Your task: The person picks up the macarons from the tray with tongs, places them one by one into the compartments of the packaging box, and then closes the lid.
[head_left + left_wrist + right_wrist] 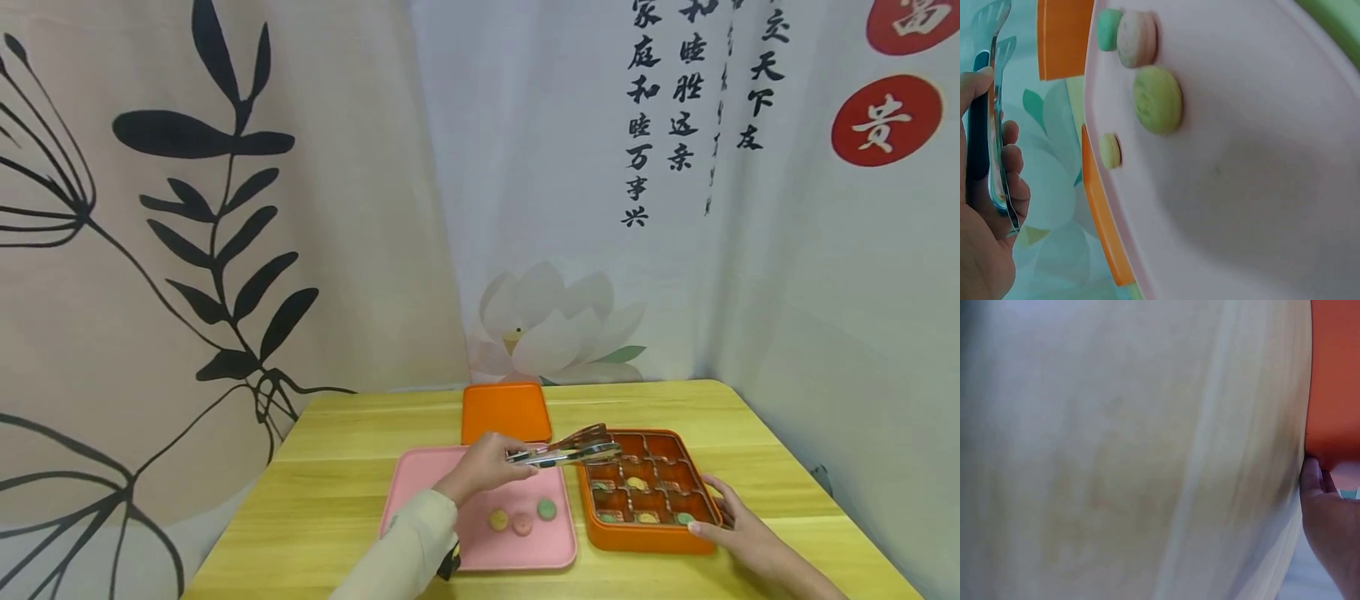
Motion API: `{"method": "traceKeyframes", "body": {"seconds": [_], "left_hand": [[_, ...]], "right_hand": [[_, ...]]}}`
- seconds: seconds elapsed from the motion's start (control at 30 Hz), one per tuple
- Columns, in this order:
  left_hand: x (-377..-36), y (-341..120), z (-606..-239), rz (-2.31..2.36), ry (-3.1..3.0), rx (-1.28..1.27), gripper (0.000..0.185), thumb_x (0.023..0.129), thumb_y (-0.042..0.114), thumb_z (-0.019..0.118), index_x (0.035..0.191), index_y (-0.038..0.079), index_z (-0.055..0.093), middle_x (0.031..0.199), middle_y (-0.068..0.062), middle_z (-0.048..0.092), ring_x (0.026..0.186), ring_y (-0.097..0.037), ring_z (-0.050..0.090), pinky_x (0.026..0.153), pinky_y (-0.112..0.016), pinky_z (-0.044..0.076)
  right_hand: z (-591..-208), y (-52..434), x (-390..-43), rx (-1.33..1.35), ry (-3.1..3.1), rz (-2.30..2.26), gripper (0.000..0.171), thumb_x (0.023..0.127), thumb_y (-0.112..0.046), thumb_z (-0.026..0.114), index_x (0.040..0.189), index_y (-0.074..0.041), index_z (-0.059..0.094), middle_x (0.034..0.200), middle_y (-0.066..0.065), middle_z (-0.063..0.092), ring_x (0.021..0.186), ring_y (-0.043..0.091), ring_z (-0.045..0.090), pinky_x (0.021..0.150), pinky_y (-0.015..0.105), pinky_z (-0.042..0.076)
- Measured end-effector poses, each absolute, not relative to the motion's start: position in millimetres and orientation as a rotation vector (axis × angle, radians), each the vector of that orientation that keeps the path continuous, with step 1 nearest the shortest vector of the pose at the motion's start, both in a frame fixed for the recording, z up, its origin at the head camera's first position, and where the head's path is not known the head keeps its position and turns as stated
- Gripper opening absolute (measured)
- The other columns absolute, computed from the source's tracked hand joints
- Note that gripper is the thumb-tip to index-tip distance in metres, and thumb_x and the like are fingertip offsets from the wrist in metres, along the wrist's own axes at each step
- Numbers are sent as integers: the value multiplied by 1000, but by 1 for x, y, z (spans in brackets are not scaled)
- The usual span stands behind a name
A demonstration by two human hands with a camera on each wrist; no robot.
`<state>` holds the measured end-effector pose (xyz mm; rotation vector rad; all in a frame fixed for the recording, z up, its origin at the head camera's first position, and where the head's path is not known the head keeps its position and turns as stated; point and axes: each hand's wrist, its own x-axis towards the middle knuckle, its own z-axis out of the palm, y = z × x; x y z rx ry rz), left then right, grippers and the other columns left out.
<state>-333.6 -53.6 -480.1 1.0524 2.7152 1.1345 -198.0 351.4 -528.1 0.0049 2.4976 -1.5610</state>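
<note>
A narrow strip of wood-grain tabletop (300, 517) separates the pink tray (416, 475), with its macarons (522, 524), from the orange compartment box (648, 542); wider tabletop runs left of the tray. Above the tray, the left hand (489, 463) clamps metal tongs (573, 455) pointing boxward; the right hand (738, 521) grips the box's near right corner between thumb and fingers

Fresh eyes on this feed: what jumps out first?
Probably the orange divided box, right of centre, the right hand gripping its near right corner. Left of it, the left hand holds metal tongs above a pink tray with macaron-like pieces. Beyond, black plant prints mark the left backdrop.
</note>
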Motion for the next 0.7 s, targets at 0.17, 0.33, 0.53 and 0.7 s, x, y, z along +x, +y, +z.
{"method": "traceKeyframes", "body": {"seconds": [0.17,0.33,0.53,0.7], "left_hand": [[-333,-72,-483,1119,2730,1045,16,83,23,80,97,17,77,79,12,66,59,-5,48,52,-22,41],[-331,-94,-485,1038,2778,1052,28,88,28,76,114,18,75,88,11,67,67,-6,50,59,-24,44],[-330,-127,-484,939,2854,1061,34,89,33,75,122,22,72,96,12,68,75,-7,53,67,-28,45],[-325,-154,-483,965,2895,1002,38,89,34,74,126,26,70,111,5,70,82,-7,56,72,-30,47]], "right_hand": [[-527,352,-198,4,2492,-1567,86,99,-26,60,155,-2,-1,146,46,19,133,61,24,97,64,38],[-529,353,-198,-12,2484,-1574,85,100,-25,60,154,-2,-1,144,46,23,131,58,32,96,61,41],[-529,353,-198,-20,2475,-1583,85,100,-25,59,154,-2,-2,144,46,23,130,58,33,94,59,43],[-530,353,-199,-27,2453,-1599,84,100,-24,59,154,-2,-2,144,45,23,130,57,33,94,59,43]]}}
